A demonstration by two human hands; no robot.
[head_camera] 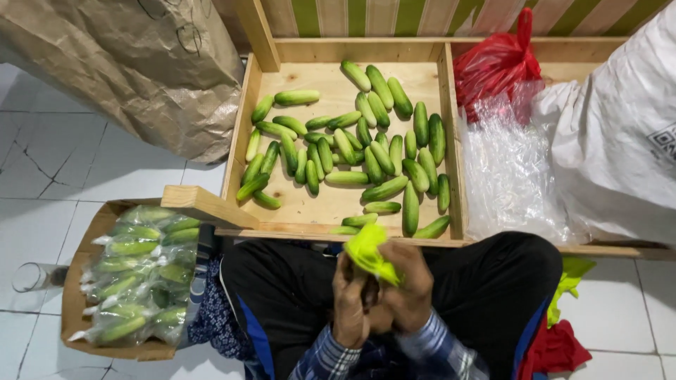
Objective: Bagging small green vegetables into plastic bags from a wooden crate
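I sit on the floor with both hands raised close together over my lap. My left hand (350, 304) and my right hand (410, 290) both grip a crumpled yellow-green plastic bag (370, 252), which sticks up between them. Just beyond my knees stands a shallow wooden tray (243, 127) holding several loose green cucumbers (352, 144), spread mostly across its middle and right side.
A cardboard box (74, 295) at my left holds several bagged cucumbers (137, 278). A brown paper sack (141, 63) lies at the far left. Right of the tray are clear plastic bags (507, 169), a red bag (496, 63) and a white sack (620, 134). A glass (32, 276) lies on the tiles.
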